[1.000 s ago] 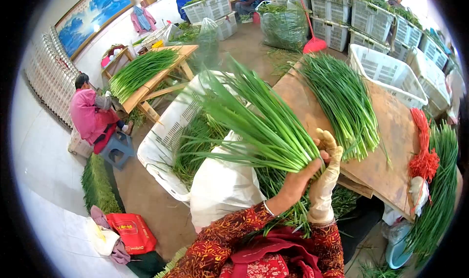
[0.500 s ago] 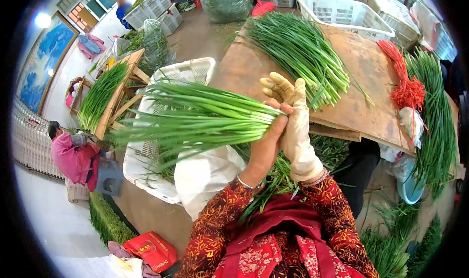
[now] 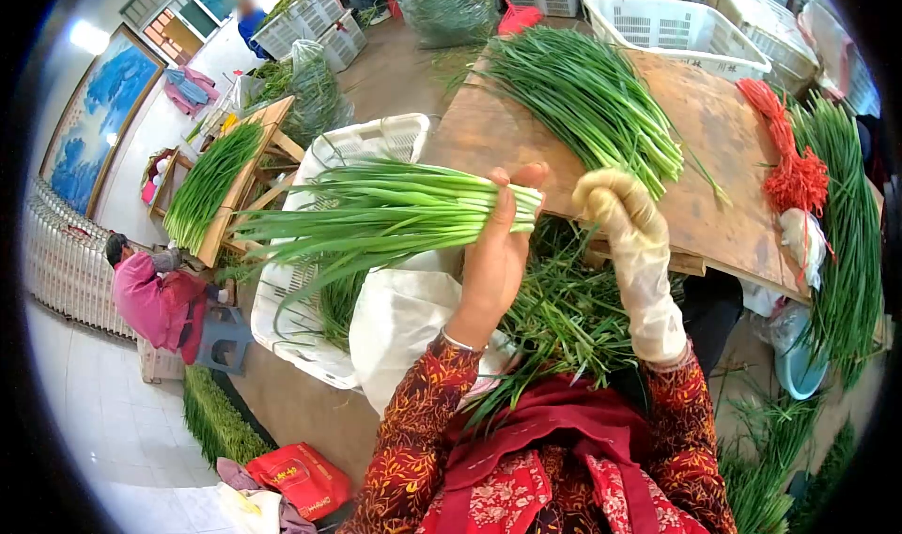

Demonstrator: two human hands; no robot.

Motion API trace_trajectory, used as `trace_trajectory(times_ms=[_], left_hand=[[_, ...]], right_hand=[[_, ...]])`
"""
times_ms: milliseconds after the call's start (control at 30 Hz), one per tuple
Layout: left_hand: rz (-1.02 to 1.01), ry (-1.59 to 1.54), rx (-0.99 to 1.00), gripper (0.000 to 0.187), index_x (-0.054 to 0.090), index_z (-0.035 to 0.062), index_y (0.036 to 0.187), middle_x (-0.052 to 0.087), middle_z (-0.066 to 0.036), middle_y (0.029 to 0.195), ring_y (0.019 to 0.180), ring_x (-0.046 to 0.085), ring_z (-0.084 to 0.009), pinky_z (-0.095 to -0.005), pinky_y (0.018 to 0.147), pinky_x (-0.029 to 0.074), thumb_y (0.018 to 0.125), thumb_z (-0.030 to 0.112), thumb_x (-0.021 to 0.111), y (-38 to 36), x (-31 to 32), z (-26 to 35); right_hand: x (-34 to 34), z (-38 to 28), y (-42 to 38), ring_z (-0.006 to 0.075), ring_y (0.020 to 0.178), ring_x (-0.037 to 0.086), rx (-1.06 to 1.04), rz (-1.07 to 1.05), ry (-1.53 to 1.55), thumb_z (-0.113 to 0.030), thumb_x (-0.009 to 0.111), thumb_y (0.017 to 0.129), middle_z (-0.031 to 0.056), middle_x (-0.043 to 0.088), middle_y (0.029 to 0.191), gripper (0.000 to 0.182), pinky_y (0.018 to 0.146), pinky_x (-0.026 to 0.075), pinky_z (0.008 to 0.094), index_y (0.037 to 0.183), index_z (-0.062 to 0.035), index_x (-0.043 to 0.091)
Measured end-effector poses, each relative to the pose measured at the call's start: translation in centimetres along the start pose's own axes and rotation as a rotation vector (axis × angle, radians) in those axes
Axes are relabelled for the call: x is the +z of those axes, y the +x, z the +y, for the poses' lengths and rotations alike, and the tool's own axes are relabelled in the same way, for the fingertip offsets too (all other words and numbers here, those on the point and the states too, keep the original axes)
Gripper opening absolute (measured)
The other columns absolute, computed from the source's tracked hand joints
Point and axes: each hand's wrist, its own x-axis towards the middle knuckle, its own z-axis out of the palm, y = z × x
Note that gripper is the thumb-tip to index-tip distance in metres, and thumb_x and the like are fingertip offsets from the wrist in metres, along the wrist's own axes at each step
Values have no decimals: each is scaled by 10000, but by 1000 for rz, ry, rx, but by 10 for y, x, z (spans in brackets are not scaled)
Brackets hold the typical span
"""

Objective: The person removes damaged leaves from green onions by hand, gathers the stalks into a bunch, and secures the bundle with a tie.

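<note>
My left hand (image 3: 500, 262), bare, is wrapped around a bunch of green chives (image 3: 404, 205) near its pale cut ends. The leaves fan out to the left over a white crate (image 3: 343, 374). To the right of those ends, apart from them, my right hand (image 3: 631, 243) wears a pale thin glove. Its fingers are curled in, and whatever may be inside them is hidden. A larger pile of chives (image 3: 592, 102) lies on the wooden board (image 3: 742, 196) just beyond the right hand. Loose green leaves (image 3: 573, 318) lie below, between my forearms.
Red ties (image 3: 794, 177) and more chives (image 3: 836, 233) lie at the board's right side. An open white crate (image 3: 672, 31) stands behind it. A blue basin (image 3: 799, 356) is at lower right. A person in pink (image 3: 160, 294) sits at far left near a chive-laden wooden stand (image 3: 246, 186).
My right hand has left the chives' cut ends, moving right and down, and its fingers have curled in. My left hand still grips the bunch, now a little further left and turned more upright.
</note>
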Motion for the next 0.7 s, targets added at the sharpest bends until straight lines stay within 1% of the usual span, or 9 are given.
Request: trace_trajectory(times_ms=[67, 100, 200, 333, 467, 533, 567, 667, 700], left_hand=[[-51, -79, 4, 177, 475, 155, 1067, 485, -74, 1195, 1194, 397, -227, -362, 981, 330, 912, 239, 462, 1, 1, -9], [-2, -152, -22, 166, 477, 125, 1053, 493, -112, 1177, 1051, 476, -141, -272, 887, 374, 909, 208, 475, -1, 6, -11], [87, -125, -24, 170, 474, 124, 1047, 486, -116, 1193, 1021, 489, -142, -268, 876, 387, 907, 221, 480, -3, 16, -13], [80, -74, -55, 195, 456, 120, 1067, 484, -125, 1202, 1051, 486, -156, -285, 884, 397, 907, 229, 479, -7, 11, -23], [195, 119, -111, 242, 428, 65, 1080, 505, -146, 1173, 1038, 493, -192, -303, 888, 410, 921, 248, 439, -17, 11, -32], [62, 330, -81, 246, 451, 57, 1035, 507, -142, 1152, 1046, 475, -196, -320, 913, 370, 915, 272, 437, -19, 1, -36], [12, 351, -55, 235, 448, 56, 1024, 496, -136, 1161, 1086, 446, -193, -324, 940, 343, 907, 259, 452, -20, 16, -29], [-103, 476, -33, 149, 473, 59, 955, 459, -103, 1204, 1039, 447, -168, -301, 902, 353, 888, 191, 489, -23, 33, -22], [-170, 463, -86, 132, 487, 59, 931, 457, -95, 1205, 1011, 445, -153, -287, 880, 354, 876, 177, 511, -24, 40, -23]], right_hand=[[3, 7, -5, 161, 787, 569, -148, -108, -247, -22, 615, 768, 47, 596, 823, 125, 760, 430, 252, 889, -51, 613], [7, 10, -7, 218, 761, 582, -196, -73, -369, -38, 647, 716, 53, 603, 805, 144, 728, 441, 285, 851, -84, 624], [10, 18, -7, 223, 754, 568, -439, -50, -758, -118, 651, 697, 15, 584, 778, 158, 668, 412, 335, 848, -133, 609], [11, 27, -10, 230, 735, 555, -418, -25, -817, -145, 640, 708, 24, 566, 759, 129, 666, 401, 341, 824, -132, 586], [3, 22, -21, 284, 659, 544, -139, -166, -845, -241, 601, 747, 76, 553, 747, 143, 619, 432, 392, 797, -111, 567], [-12, 5, -25, 293, 706, 551, -95, -230, -831, -234, 616, 739, 84, 551, 785, 150, 663, 444, 384, 807, -111, 566], [-21, -4, -29, 286, 765, 553, -123, -134, -781, -175, 667, 714, 87, 555, 829, 160, 666, 450, 370, 805, -89, 567], [-51, -33, -30, 251, 899, 562, -139, -73, -742, -292, 717, 685, 104, 558, 967, 411, 755, 463, 345, 995, -83, 549], [-61, -40, -28, 321, 975, 520, -37, -216, -665, -370, 699, 668, 109, 531, 1069, 491, 833, 412, 395, 1053, -120, 525]])
